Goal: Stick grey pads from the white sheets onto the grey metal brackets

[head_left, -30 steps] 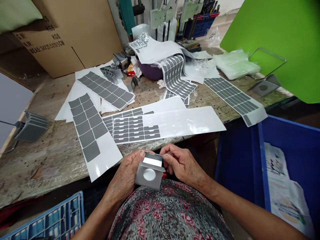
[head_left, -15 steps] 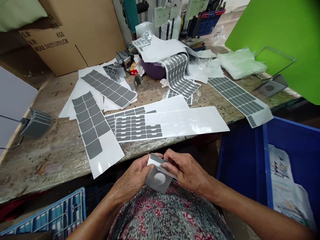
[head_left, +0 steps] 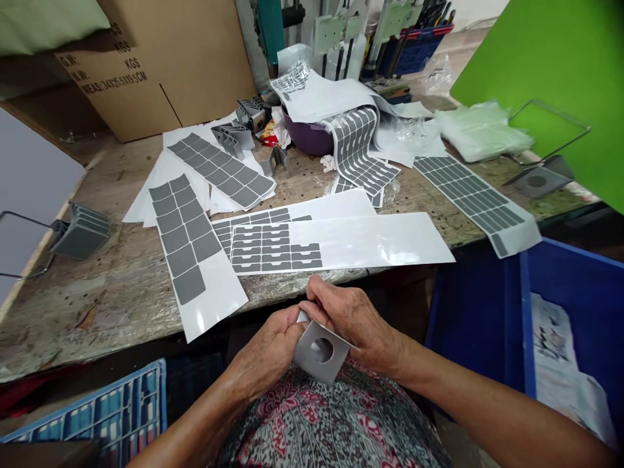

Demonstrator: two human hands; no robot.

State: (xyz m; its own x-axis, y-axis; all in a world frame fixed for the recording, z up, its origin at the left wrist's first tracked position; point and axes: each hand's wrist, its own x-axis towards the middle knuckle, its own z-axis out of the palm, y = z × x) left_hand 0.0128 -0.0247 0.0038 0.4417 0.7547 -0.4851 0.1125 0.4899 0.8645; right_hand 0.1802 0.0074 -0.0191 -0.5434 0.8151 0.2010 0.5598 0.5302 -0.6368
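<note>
A small grey bent metal bracket with a round hole (head_left: pixel 319 354) sits over my lap, just below the table's front edge. My left hand (head_left: pixel 270 351) grips its left side with curled fingers. From above, my right hand (head_left: pixel 348 318) covers its top flap, fingers pressed down on it. A white backing sheet with rows of small grey stickers (head_left: pixel 312 250) lies on the table right in front of my hands. To its left is a sheet of larger grey rectangular stickers (head_left: pixel 188 240).
A worn wooden table (head_left: pixel 97 292) carries more sticker sheets (head_left: pixel 478 198), a purple bowl (head_left: pixel 305 140), stacked grey brackets (head_left: pixel 80 231) at left and a cardboard box (head_left: pixel 160 58) behind. A blue bin (head_left: pixel 565 312) stands at right, a blue crate (head_left: pixel 112 419) at lower left, a green board (head_left: pixel 560 84) at upper right.
The bracket has tilted and turned in my hands. My right hand has moved from its right edge onto the top flap, covering it. The view has shifted slightly.
</note>
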